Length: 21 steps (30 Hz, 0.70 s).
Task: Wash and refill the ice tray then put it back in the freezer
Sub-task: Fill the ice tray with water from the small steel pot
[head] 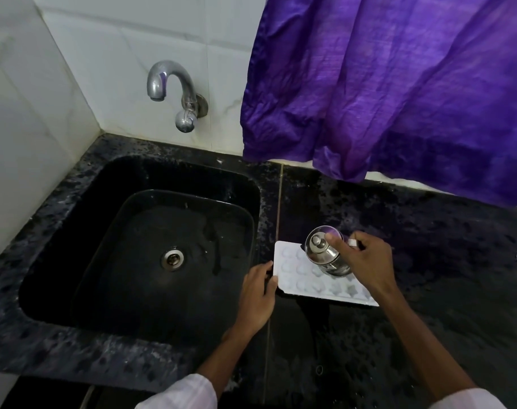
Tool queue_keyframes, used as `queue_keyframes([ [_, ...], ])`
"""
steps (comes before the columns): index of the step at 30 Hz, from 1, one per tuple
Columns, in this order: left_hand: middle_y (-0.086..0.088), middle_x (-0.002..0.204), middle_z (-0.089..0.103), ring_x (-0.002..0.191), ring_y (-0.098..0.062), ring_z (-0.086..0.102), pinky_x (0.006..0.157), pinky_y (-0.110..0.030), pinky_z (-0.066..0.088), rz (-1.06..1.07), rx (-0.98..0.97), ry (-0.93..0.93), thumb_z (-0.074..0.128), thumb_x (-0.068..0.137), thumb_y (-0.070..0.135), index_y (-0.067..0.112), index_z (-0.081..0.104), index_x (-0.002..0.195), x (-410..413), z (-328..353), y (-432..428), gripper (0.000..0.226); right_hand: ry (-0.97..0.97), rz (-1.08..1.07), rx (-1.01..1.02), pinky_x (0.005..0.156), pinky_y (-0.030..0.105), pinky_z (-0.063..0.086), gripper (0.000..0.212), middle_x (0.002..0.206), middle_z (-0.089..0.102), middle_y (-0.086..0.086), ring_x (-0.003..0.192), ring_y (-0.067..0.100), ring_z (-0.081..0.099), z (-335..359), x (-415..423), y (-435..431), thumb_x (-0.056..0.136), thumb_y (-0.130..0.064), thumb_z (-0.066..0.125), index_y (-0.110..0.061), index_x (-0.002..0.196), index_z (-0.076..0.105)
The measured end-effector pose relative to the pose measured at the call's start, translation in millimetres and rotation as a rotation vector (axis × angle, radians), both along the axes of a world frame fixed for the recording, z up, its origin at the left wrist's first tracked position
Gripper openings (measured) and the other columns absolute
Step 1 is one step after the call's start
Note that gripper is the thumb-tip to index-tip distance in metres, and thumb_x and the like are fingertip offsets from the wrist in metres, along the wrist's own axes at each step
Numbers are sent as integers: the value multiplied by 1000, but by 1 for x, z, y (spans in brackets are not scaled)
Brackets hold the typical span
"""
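Pale sleeves [180, 394] are seen at 6 o'clock. The ice tray [298, 278] is laid flat on the black counter [428, 261], at 3 o'clock of the sink [74, 231]. Its 9 o'clock edge is pinched by the left hand [258, 296]. A lidded steel jug [325, 255] is held in the curled fingers of the right hand [366, 261] and tipped over the tray. Washing is judged done and refilling under way, though no stream can be made out. The return to the freezer is left.

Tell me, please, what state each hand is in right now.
Left hand: pinches the tray at its left edge.
Right hand: holds the jug, tilted over the tray.
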<state>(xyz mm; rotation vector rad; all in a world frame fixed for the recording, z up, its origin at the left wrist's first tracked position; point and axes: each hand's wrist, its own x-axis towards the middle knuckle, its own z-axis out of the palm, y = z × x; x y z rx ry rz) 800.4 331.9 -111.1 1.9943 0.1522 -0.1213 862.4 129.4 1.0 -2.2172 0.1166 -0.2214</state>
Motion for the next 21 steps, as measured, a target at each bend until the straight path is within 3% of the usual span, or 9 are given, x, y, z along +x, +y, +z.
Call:
queue_keyframes([
  [21, 1, 135, 51, 117, -12, 49, 97, -16, 32, -13, -21, -34, 48, 101, 16, 16, 51, 139, 1, -5, 3, 38, -33, 67, -85, 48, 18, 31, 60, 48, 35, -1, 47, 7, 30, 2, 5, 8, 75, -44, 80, -10, 52, 36],
])
